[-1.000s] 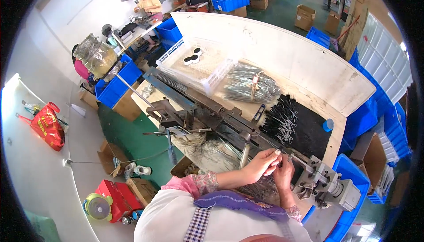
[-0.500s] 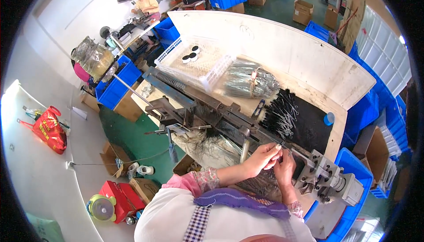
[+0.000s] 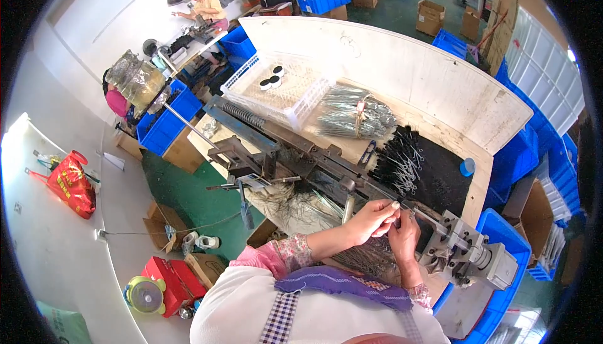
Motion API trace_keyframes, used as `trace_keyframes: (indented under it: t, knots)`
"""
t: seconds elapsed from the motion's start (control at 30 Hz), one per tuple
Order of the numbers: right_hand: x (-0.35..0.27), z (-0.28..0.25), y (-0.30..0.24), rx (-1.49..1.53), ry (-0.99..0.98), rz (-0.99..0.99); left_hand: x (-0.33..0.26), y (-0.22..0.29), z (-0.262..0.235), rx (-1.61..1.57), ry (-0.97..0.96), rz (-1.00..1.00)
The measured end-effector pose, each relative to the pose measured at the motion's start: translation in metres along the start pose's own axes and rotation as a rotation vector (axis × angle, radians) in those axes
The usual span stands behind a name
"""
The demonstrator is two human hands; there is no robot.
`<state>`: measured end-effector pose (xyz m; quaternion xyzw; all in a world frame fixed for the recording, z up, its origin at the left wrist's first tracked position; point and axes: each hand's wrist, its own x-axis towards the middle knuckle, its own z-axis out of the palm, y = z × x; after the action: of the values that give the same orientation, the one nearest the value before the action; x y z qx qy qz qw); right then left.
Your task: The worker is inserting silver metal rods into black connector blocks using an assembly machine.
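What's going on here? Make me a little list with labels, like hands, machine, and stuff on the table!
Left hand: fingertips pinched on a thin wire at the machine.
Right hand: beside it, touching the same spot.
Machine: long dark metal rig across the bench.
White basket: three black-and-white rounds inside.
Wire bundle: silvery, tied.
Black pieces: piled on a dark mat.

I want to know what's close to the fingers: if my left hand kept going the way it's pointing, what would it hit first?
The left hand points right, toward the right hand, which it already touches. Past that lies the grey metal block at the machine's end, though depth is hard to judge.
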<state>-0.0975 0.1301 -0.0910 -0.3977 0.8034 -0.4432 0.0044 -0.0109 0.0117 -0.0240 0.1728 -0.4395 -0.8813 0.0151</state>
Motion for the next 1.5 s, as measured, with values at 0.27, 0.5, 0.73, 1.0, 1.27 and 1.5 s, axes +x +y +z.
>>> trace_keyframes:
  t: [0.27,0.5,0.73,1.0,1.27,1.5]
  knots:
    - [0.000,-0.002,-0.002,-0.012,-0.001,-0.004,0.001,0.001,0.000,0.028,0.006,-0.012]
    - [0.001,-0.001,-0.002,-0.006,0.009,-0.010,0.002,0.000,0.000,0.026,0.004,-0.012]
    - [0.003,-0.003,-0.003,-0.007,-0.004,0.007,0.002,0.002,0.001,0.029,0.018,0.000]
    - [0.002,0.000,-0.003,-0.006,0.000,-0.006,0.004,0.002,-0.003,0.024,0.007,-0.010]
    - [-0.006,-0.005,-0.005,-0.040,-0.027,-0.029,0.002,0.006,0.008,-0.162,0.054,-0.120]
    - [-0.013,-0.019,-0.021,-0.199,-0.121,-0.124,-0.006,0.008,0.014,-0.109,0.311,0.030]
